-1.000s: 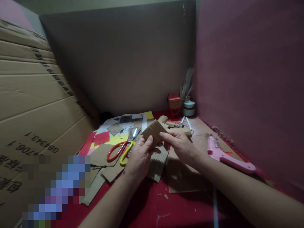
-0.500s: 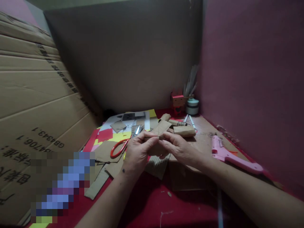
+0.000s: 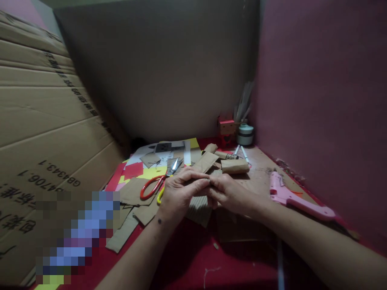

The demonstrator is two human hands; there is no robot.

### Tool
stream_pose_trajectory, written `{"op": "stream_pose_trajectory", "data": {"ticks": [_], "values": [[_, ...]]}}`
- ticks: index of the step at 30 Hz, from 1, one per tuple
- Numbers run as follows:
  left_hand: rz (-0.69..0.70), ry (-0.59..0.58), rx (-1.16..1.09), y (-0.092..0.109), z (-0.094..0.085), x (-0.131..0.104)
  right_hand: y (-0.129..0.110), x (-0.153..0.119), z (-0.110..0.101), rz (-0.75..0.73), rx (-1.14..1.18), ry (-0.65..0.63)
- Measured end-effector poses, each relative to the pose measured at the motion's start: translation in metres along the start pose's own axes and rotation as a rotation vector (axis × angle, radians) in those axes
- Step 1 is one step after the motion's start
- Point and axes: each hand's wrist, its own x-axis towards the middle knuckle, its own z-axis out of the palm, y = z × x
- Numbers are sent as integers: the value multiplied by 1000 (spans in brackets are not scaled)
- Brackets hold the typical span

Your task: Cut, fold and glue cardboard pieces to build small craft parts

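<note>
My left hand (image 3: 183, 189) and my right hand (image 3: 228, 193) meet above the middle of the table, fingertips touching. Both are closed in a pinch around something small, mostly hidden by the fingers. Below them lies a ribbed cardboard piece (image 3: 199, 211). Just beyond the fingers is a flat cardboard strip (image 3: 206, 162), with a rolled cardboard piece (image 3: 235, 166) to its right. Scissors with red and yellow handles (image 3: 153, 187) rest beside my left hand, blades pointing away.
A pink glue gun (image 3: 294, 197) lies on the right. Cardboard scraps (image 3: 122, 233) and coloured paper (image 3: 134, 170) spread over the left. At the back stand a small box figure (image 3: 226, 128) and a pale blue jar (image 3: 245, 135). A large carton (image 3: 39, 121) rises at the left.
My fingers have closed more tightly together, and the cardboard that showed between and beneath them is now mostly hidden. My right hand has turned, its fingers curling down.
</note>
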Motion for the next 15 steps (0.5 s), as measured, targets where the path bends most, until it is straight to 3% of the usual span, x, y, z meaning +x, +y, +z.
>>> {"op": "stream_pose_trajectory", "data": {"ticks": [5,10,15], "values": [[-42,39,-68,4,0,1,0,1,4,-2,77,29],[-230,131,-275,-3,-7,7,3,3,1,205,212,103],[-392,31,-337,-8,-11,11,7,5,-6,277,486,153]]}}
